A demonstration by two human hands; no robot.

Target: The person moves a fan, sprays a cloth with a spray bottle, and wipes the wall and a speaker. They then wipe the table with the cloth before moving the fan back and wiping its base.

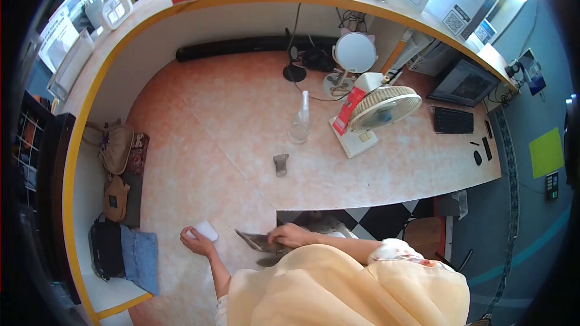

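Note:
My left hand (196, 242) rests low over the pinkish counter (199, 187), its fingers closed round one side of a small white block-shaped item (208, 230). Near the counter's front edge my right hand (293, 235) has its fingers curled on a grey-brown, floppy, cloth-like piece (257, 242). One pointed end of that piece sticks out to the left, and part of it hangs below the hand. Farther up the counter lies a small crumpled grey-brown piece (280, 165) of similar colour. Behind it a clear spray bottle (299, 127) stands upright.
A white desk fan (385, 107) and a round mirror (355, 52) stand to the right, before a keyboard (454, 121) and monitor (464, 83). Bags (116, 148) and folded denim (139, 259) fill the left shelf. A raised ledge (139, 21) curves round the back.

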